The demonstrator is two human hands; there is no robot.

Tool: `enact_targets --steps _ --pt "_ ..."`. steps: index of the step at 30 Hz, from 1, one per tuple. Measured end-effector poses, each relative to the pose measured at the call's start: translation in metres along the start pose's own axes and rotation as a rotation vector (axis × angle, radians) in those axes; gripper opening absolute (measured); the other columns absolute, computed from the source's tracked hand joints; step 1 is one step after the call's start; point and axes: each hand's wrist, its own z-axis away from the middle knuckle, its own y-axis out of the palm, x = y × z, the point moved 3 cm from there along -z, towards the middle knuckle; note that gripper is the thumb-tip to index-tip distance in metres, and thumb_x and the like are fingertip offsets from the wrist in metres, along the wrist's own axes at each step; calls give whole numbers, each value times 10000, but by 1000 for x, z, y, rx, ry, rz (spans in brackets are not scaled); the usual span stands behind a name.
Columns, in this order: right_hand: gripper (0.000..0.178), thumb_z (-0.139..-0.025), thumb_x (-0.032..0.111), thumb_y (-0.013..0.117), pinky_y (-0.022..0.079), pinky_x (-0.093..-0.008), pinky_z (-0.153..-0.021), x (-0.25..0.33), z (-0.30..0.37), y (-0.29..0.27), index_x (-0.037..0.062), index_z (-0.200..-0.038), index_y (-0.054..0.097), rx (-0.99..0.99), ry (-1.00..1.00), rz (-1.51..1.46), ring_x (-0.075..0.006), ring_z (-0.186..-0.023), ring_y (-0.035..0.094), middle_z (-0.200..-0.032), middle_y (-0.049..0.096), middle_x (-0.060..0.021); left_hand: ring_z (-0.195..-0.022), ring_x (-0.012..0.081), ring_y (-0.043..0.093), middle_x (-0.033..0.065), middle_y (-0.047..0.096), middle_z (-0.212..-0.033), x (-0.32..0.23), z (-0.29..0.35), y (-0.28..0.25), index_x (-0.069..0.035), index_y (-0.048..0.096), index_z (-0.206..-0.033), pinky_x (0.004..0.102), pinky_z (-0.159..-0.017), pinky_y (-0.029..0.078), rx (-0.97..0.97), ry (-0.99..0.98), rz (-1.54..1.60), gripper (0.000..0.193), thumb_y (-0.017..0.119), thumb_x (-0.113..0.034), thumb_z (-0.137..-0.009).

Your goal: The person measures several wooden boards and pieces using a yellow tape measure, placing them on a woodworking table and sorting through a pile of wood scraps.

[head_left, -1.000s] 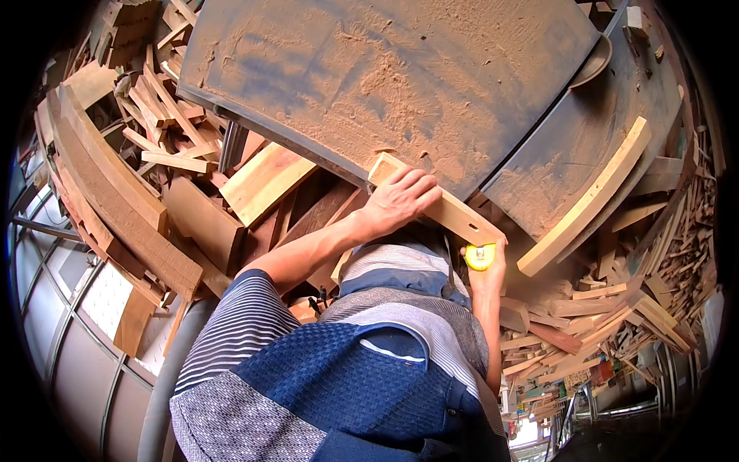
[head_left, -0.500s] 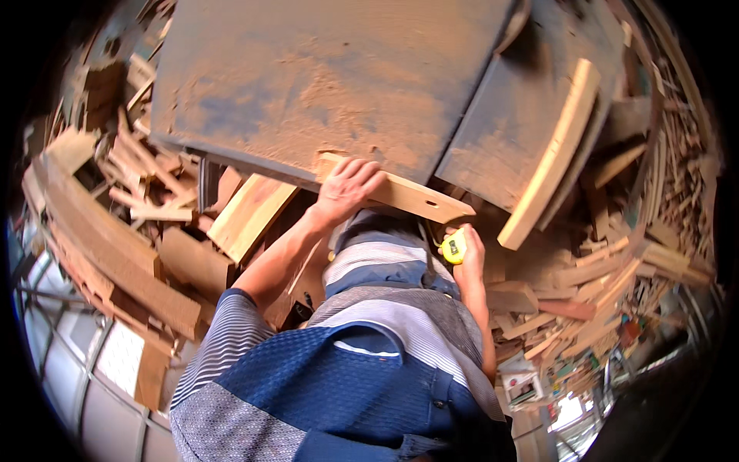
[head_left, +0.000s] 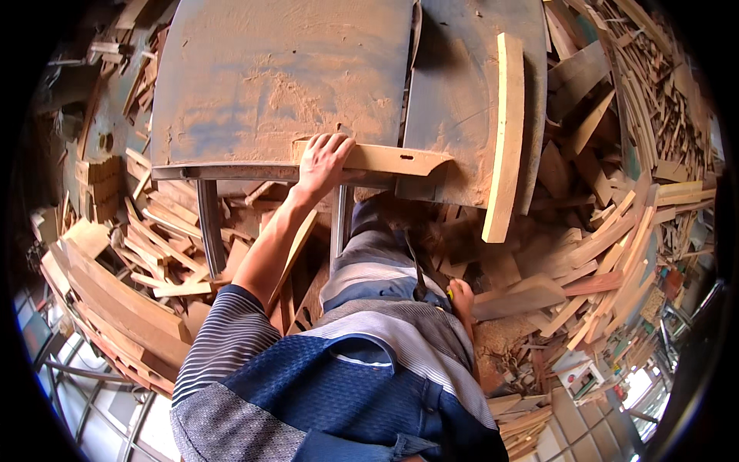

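Left hand (head_left: 323,160) has its fingers curled over the left end of a short wooden piece (head_left: 385,159), thumb out of sight. Piece sits at the near edge of the counter (head_left: 231,65), right end reaching over the darker side panel (head_left: 450,92), so it spans the slit between the two tops. Can't tell if it's fully flat on them. Small oval slot (head_left: 406,157) in it toward the right, right end cut on a slant. Right hand (head_left: 462,297) is low by the wearer's right hip, well apart from the wood, fingers closed around a yellow tape measure (head_left: 450,294); only a sliver shows. Sawdust (head_left: 281,92) smeared over the main top. Long pale curved strip (head_left: 505,138) on the side panel's right part, near end sticking out past the near edge. Metal leg (head_left: 210,223) under the counter at left. Thick curved boards (head_left: 115,289) stacked near left, offcuts (head_left: 165,239) behind them, big scrap pile (head_left: 608,254) on the right.
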Motion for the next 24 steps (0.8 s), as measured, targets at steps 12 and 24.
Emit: enact_targets --steps 12,24 --pt "312 -1003 371 669 539 -407 -864 -40 22 4 67 -1015 739 -141 -112 215 -287 -952 700 -1014 746 -124 -1217 338 590 105 649 -1258 73 -150 5 -101 639 -1310 474 -1066 442 -43 17 -74 776 883 -519 -703" --pt "339 -909 329 672 545 -486 -778 -5 57 22 65 -1098 766 -330 -20 234 -402 -918 719 -990 745 -245 -1218 321 608 99 665 -1247 108 -237 1 -107 659 -1295 466 -1067 456 -50 53 -119 762 867 -558 -717"
